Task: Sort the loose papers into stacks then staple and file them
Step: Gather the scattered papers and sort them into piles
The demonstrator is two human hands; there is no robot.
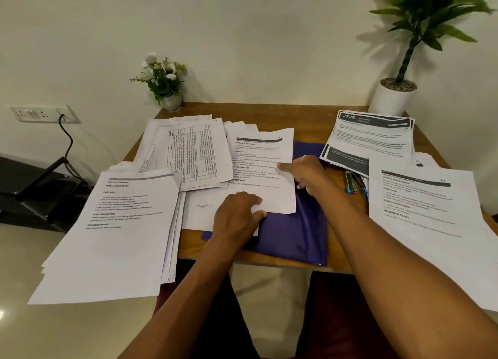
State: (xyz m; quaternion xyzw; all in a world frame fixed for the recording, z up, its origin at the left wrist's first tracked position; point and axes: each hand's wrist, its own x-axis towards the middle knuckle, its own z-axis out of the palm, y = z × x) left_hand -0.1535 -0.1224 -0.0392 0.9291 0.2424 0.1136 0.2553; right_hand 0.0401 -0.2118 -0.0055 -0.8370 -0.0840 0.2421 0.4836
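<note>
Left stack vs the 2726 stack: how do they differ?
Top sheet: the left stack shows plain text under a thin grey bar; the 2726 stack has bold black banners.
Placement: the left stack overhangs the table's near-left edge; the 2726 stack lies at the far right, beside the white pot.
Both are loosely fanned white printed sheets.
</note>
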